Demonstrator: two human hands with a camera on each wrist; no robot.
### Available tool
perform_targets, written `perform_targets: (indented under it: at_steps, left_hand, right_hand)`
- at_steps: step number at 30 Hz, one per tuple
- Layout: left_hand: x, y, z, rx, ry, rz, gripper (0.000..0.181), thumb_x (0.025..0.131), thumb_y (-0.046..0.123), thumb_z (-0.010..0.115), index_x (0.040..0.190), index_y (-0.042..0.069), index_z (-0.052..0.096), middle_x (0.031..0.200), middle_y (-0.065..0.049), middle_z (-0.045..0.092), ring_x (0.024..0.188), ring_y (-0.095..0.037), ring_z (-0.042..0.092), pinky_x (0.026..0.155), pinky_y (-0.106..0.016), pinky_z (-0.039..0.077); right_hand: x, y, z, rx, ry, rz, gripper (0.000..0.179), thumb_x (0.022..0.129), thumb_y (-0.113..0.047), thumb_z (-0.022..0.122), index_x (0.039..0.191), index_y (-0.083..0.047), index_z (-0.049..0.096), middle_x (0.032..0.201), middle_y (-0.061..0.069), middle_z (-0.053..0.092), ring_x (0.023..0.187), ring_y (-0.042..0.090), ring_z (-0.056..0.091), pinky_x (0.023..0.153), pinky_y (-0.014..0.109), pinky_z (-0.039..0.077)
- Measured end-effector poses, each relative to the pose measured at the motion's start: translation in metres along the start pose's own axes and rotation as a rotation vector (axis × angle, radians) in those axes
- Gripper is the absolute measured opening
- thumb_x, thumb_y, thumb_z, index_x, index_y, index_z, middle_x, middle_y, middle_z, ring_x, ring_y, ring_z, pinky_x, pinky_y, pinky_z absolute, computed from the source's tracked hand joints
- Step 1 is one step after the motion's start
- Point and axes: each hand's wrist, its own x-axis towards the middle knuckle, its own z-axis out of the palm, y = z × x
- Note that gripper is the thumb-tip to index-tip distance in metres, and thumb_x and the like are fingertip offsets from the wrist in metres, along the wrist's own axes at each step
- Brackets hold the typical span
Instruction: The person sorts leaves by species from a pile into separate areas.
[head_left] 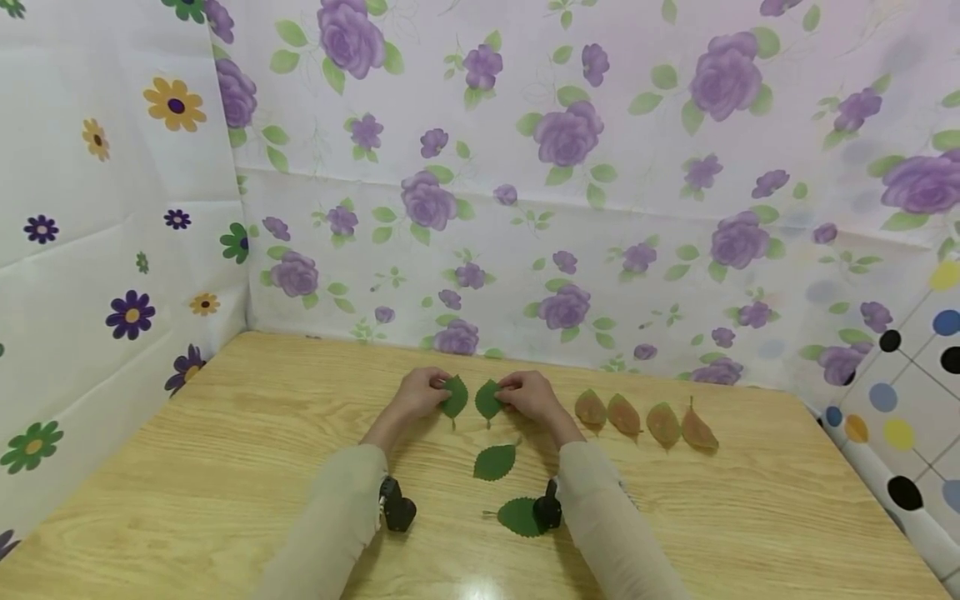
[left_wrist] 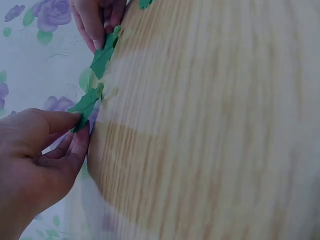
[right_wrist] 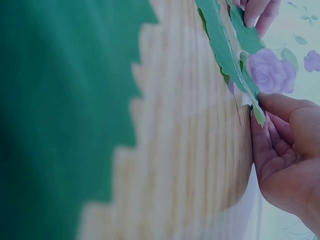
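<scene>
My left hand pinches a green leaf by its edge between thumb and fingers, its stem pointing toward me. Close to its right, my right hand pinches a second green leaf the same way. The two leaves stand side by side with a narrow gap between them. In the left wrist view the leaf shows between the left thumb and fingertips, low over the wood. In the right wrist view the right thumb presses on the edge of its leaf. Nearer me lies another green leaf.
One more green leaf lies closer still, partly hidden by the right wrist camera. To the right is a row of several reddish-brown leaves. The wooden table ends at a flowered cloth wall.
</scene>
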Motion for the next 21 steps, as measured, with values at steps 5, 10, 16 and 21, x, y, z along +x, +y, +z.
perform_targets:
  at_steps: [5, 10, 16, 21]
  left_hand:
    - [0.006, -0.001, 0.0, 0.116, 0.021, 0.046, 0.029, 0.09, -0.002, 0.063, 0.118, -0.008, 0.062, 0.107, -0.021, 0.064, 0.105, -0.035, 0.059, 0.09, -0.042, 0.05]
    - [0.009, -0.003, 0.001, 0.157, 0.02, 0.066, 0.029, 0.09, -0.001, 0.064, 0.118, -0.008, 0.063, 0.109, -0.021, 0.064, 0.107, -0.035, 0.058, 0.092, -0.043, 0.049]
    - [0.01, -0.004, 0.003, 0.142, 0.024, 0.078, 0.03, 0.091, -0.001, 0.062, 0.12, -0.008, 0.062, 0.109, -0.02, 0.064, 0.107, -0.035, 0.058, 0.091, -0.042, 0.049]
    - [0.012, -0.005, 0.006, 0.139, 0.025, 0.08, 0.029, 0.091, -0.002, 0.061, 0.12, -0.007, 0.063, 0.104, -0.017, 0.064, 0.103, -0.032, 0.058, 0.087, -0.04, 0.05]
  right_hand:
    - [0.0, -0.002, 0.0, -0.015, 0.0, 0.005, 0.021, 0.091, -0.003, 0.064, 0.11, 0.008, 0.067, 0.088, 0.011, 0.067, 0.07, 0.017, 0.065, 0.065, 0.029, 0.056]
    - [0.002, 0.001, 0.002, -0.034, -0.004, 0.009, 0.021, 0.091, -0.004, 0.064, 0.109, 0.007, 0.067, 0.087, 0.009, 0.067, 0.069, 0.015, 0.064, 0.065, 0.027, 0.055]
    - [0.003, 0.0, 0.002, -0.046, 0.001, 0.006, 0.02, 0.091, -0.004, 0.064, 0.108, 0.006, 0.067, 0.088, 0.01, 0.067, 0.071, 0.017, 0.064, 0.066, 0.028, 0.055]
    - [0.001, -0.001, 0.0, -0.041, -0.007, 0.009, 0.021, 0.091, -0.004, 0.065, 0.109, 0.007, 0.067, 0.089, 0.011, 0.068, 0.071, 0.017, 0.065, 0.066, 0.028, 0.056]
